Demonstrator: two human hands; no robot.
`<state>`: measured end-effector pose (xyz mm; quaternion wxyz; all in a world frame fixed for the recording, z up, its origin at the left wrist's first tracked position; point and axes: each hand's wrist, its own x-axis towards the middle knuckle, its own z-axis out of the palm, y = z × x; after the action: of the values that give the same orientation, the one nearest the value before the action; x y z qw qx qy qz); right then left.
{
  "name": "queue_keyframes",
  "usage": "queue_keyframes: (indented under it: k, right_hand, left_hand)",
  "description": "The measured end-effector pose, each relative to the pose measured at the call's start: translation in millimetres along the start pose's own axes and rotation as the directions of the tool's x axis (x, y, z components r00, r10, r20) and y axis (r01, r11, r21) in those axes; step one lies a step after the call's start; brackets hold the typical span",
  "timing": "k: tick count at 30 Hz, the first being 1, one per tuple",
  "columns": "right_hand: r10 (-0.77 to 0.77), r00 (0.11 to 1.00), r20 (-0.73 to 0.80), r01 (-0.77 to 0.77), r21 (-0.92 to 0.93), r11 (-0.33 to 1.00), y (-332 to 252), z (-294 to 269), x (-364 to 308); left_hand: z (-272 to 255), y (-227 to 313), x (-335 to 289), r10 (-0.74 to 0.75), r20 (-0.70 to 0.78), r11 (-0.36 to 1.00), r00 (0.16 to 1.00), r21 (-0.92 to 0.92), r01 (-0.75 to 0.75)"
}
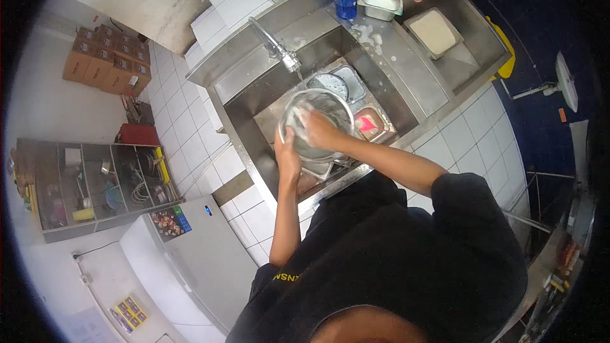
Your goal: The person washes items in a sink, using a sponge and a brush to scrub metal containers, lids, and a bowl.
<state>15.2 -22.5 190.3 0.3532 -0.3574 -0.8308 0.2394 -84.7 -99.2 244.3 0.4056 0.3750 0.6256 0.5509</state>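
A round metal bowl (316, 152) is held tilted over the sink basin (254, 92), streaked with whitish suds inside. My left hand (288, 151) grips its near left rim, with the thumb up over the edge. Inside the bowl is my right hand (321, 130), closed and smeared by motion. A pale blurred patch shows at its fingers; what it holds cannot be made out. Just behind the bowl, the faucet (284, 57) points down into the basin. A round lid or plate (330, 83) and a rectangular metal pan (353, 82) lie beyond the bowl.
Right of the bowl sits a small metal pan (370, 123) with something pink in it. A blue soap bottle (345, 3) and a metal container (380, 1) stand on the sudsy divider (406, 57). The right basin holds a pale-filled tray (434, 33). A white freezer (197, 260) is at left.
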Motion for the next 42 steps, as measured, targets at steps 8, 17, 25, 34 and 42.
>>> queue_keyframes:
  k: [8, 17, 25, 34, 42]
  right_hand:
    - [0.031, 0.479, 0.877, 0.351, -0.224, 0.909, -27, -58, 4]
    - [0.218, 0.957, 0.193, -0.203, -0.093, 0.975, -14, -9, 13]
    - [0.293, 0.868, 0.401, -0.486, 0.567, 0.665, -45, 7, -8]
    - [0.083, 0.491, 0.867, 0.128, -0.166, 0.978, -74, -50, -26]
    - [0.163, 0.563, 0.81, 0.257, -0.359, 0.897, -35, -58, -18]
  left_hand:
    - [-44, -31, 2, -0.12, 0.03, 0.989, 0.992, -0.086, 0.123]
    - [-14, 0, 2, -0.189, 0.146, 0.967, 0.971, -0.147, 0.21]
    - [-22, -17, -1, -0.235, 0.128, 0.639, 0.964, -0.727, 0.252]
    - [-42, -12, -4, -0.442, 0.187, 0.61, 0.877, -0.654, 0.447]
    - [-38, -13, 2, -0.471, 0.224, 0.705, 0.853, -0.487, 0.516]
